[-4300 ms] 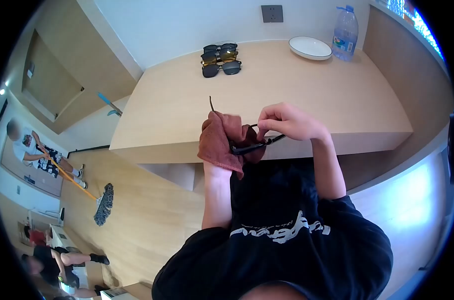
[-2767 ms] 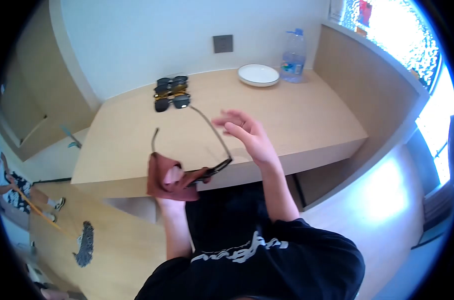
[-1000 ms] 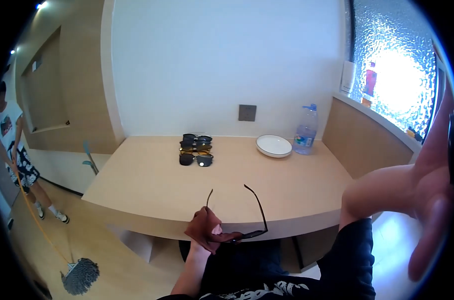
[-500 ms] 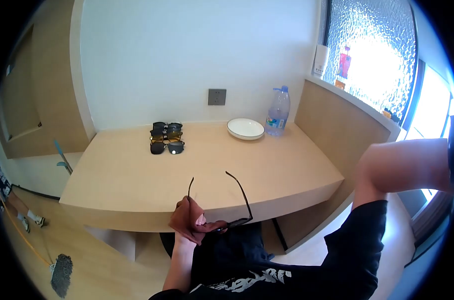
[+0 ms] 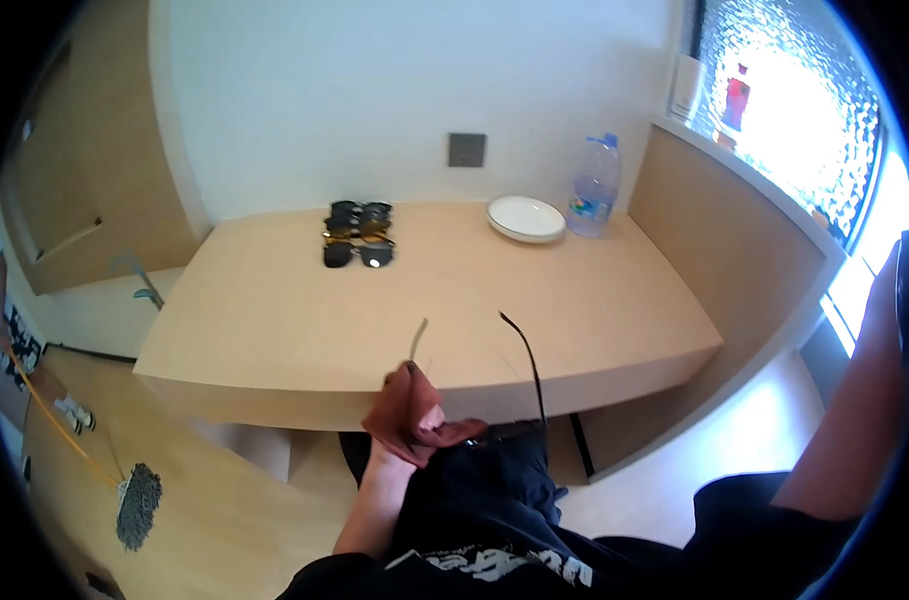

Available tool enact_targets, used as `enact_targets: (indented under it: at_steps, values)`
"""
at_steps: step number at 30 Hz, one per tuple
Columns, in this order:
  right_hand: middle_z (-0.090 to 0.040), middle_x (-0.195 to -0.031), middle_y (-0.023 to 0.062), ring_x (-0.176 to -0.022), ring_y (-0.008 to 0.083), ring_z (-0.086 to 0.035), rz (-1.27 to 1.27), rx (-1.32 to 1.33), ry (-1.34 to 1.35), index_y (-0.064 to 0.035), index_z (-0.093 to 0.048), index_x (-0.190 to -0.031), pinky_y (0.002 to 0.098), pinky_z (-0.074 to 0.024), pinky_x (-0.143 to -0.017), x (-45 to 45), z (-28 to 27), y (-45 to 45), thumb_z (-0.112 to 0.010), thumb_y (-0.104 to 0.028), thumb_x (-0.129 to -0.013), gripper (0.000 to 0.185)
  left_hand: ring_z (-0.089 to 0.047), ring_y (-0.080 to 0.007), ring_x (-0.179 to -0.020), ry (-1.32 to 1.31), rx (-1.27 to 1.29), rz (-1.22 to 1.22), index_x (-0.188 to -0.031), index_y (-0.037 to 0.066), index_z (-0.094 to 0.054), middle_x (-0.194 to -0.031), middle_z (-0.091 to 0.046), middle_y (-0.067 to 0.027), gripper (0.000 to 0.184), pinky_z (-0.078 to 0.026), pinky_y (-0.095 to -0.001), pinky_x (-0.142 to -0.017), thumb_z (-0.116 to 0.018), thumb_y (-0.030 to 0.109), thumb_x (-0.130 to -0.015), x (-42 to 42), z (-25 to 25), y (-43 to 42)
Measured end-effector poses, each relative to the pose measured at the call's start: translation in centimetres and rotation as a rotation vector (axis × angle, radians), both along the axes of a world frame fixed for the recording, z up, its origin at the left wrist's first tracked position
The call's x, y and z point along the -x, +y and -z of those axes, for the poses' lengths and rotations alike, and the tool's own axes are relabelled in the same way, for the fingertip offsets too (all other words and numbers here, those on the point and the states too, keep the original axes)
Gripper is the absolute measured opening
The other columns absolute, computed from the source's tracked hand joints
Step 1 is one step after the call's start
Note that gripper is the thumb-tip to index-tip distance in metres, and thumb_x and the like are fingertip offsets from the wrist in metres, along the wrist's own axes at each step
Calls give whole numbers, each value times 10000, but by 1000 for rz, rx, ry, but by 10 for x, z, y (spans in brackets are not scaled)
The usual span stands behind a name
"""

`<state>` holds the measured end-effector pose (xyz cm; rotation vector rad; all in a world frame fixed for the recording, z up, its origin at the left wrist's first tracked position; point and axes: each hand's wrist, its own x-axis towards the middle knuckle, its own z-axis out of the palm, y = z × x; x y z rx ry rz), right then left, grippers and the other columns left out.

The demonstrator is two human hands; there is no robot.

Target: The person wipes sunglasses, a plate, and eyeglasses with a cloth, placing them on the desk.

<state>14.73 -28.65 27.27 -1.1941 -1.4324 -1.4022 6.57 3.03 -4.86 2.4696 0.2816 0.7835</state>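
The row of sunglasses (image 5: 358, 257) lay toward the back left of the desk (image 5: 454, 300), frames so close that a nudge to one could have scraped the next. Nearer me, my left hand (image 5: 430, 418) was closed, as far as the cloth (image 5: 392, 412) let it show, gripping that cloth around one side of a pair of glasses (image 5: 536, 378). The glasses hung in front of the desk's near edge, over my lap, earpieces spread toward the desk. With one hand alone on them, and fabric between fingers and frame, they could have slid out and dropped; squeezing too hard on one side might have bent them. The far earpiece stuck out unsupported, so catching it on the edge could have strained the hinge. Farther right, the bottle (image 5: 594, 190) stood just beside the plate (image 5: 527, 216), and a careless reach might have tipped it. My right forearm (image 5: 854, 420) rose at the far right; its hand was hidden, so I couldn't tell how open it was or whether it held anything.

Counting across: one person (image 5: 19, 335), partly in view, one mop (image 5: 139, 507), at least three sunglasses, overlapping too much to be surer, one cloth, one pair of glasses in hand, one wall socket (image 5: 466, 150), one plate, one bottle.
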Motion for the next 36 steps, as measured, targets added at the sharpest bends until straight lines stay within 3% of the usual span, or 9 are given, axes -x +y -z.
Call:
enact_targets:
  at_steps: [12,21,25,27,30,32,33,34,36]
  values:
    - [-503,-1106,79,-1043,215,-458,-25,-44,22,-65,-495,-1043,371,-370,-876,-15,20,-3,-569,-320,-841,334,-600,-353,-768,254,-2,-68,-1054,17,-508,-812,-576,-169,761,-495,-368,-650,-780,521,-554,5,-7,3]
    - [-543,-1065,70,-1008,197,-494,-49,-92,-44,-52,-532,-1001,344,-397,-857,-14,25,-7,-587,-296,-836,299,-604,-353,-651,154,-321,39,-856,-158,-466,-711,-555,-207,900,-507,-375,-620,-682,673,-584,-7,-5,9]
    - [-560,-1047,66,-993,190,-511,-103,-177,-176,-46,-548,-982,333,-410,-848,-5,36,-11,-595,-285,-833,284,-585,-362,-737,-291,-181,-134,-943,-48,-472,-747,-558,-192,803,-472,-336,-701,-696,640,-594,5,-14,9]
    - [-569,-1038,64,-985,186,-519,-178,-271,-344,-44,-556,-972,327,-416,-844,8,56,-9,-599,-279,-832,277,-577,-307,-684,-57,224,-36,-935,14,-471,-742,-546,-145,697,-470,-361,-660,-693,599,-629,5,24,16]
    - [-582,-1025,61,-974,180,-531,-350,-361,-533,-39,-568,-958,318,-425,-838,22,103,-2,-605,-271,-831,267,-523,-148,-587,-521,888,130,-827,60,-434,-651,-498,-28,588,-455,-328,-566,-858,359,-550,-2,30,22]
    - [-591,-1016,59,-966,176,-539,-588,-182,-370,-36,-576,-948,312,-431,-833,6,160,0,-609,-265,-829,260,-533,-151,-603,-549,154,-248,-805,58,-412,-645,-498,-22,585,-449,-297,-552,-865,319,-542,2,12,19]
    - [-596,-1011,58,-962,174,-543,-667,14,-157,-35,-580,-944,309,-434,-831,-7,198,0,-611,-262,-829,257,-556,-204,-659,-359,504,-214,-796,43,-407,-644,-504,-50,540,-454,-310,-559,-833,294,-577,8,0,14]
    - [-527,-704,31,-571,184,-488,-810,83,48,-66,-590,-805,302,-390,-552,14,185,87,-567,-174,-790,111,-556,-204,-659,-375,497,-222,-796,43,-407,-644,-504,-50,540,-454,-310,-559,-833,294,-577,7,-2,14]
    - [-633,-897,126,-736,247,-593,-576,347,369,-27,-623,-883,402,-483,-734,16,223,143,-614,-114,-697,205,-542,-194,-596,-452,351,-335,-783,45,-410,-595,-488,-50,480,-446,-303,-535,-787,305,-638,8,-2,17]
